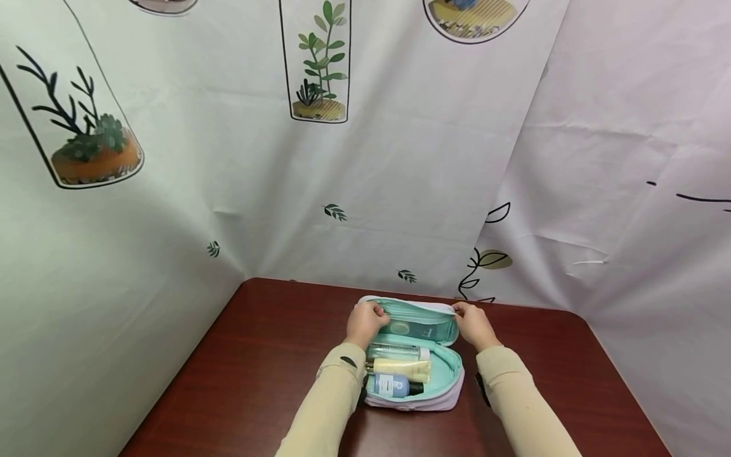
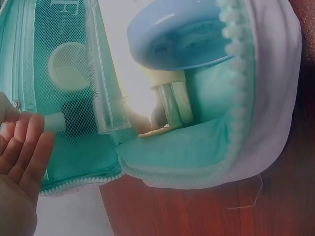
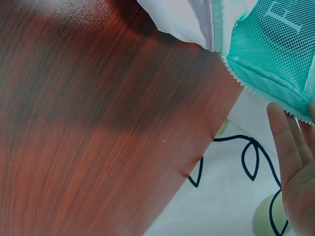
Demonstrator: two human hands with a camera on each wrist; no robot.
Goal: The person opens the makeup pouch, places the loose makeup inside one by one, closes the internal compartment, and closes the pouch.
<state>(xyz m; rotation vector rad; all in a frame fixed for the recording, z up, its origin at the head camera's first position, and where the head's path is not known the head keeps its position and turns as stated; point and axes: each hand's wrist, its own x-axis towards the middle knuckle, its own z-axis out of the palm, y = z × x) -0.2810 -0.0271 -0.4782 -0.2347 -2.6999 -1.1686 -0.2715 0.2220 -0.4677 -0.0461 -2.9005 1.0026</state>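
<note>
A pale lilac toiletry bag (image 1: 442, 401) with mint lining lies unzipped, its lid (image 1: 422, 307) raised at the back. My left hand (image 1: 365, 322) pinches at the small zipper pull (image 2: 16, 104) of the lid's mesh pocket (image 2: 44, 29); its fingers partly hide the pull. My right hand (image 1: 475, 325) holds the lid's right edge, fingertips behind it in the right wrist view. Behind the mesh lie a round pale item (image 2: 69, 66) and a dark-and-white piece (image 2: 78, 118). In the base lie a clear bottle (image 1: 394, 351), a yellow tube (image 1: 402, 369) and a blue bottle (image 1: 391, 385) with a black cap.
The bag stands on a reddish-brown wooden table (image 1: 257, 381), near its back edge. A white cloth (image 1: 400, 171) printed with plants hangs behind and beside the table.
</note>
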